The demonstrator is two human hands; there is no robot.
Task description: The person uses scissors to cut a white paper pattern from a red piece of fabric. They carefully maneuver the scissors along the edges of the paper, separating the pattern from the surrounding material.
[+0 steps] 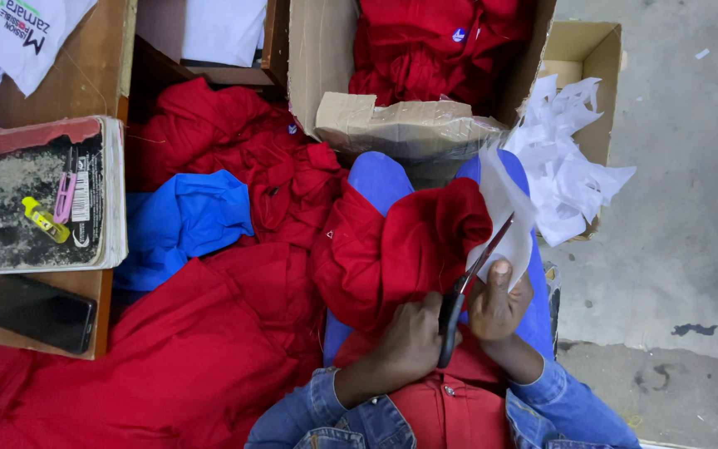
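Observation:
My left hand (405, 337) grips the black handles of a pair of scissors (465, 283), whose blades point up and to the right into a white sheet (508, 220). My right hand (500, 303) pinches that sheet's lower edge, thumb on top. The sheet is attached to a red garment (405, 249) bunched on my lap, over blue trousers (376, 179). Both arms wear denim sleeves.
A cardboard box (317, 58) of red garments stands ahead, and a smaller box (592, 50) with white paper scraps (563, 166) at right. Red clothes (201, 349) and a blue one (184, 220) are heaped at left. A wooden table (85, 75) holds a worn book (39, 195) and a phone (43, 313).

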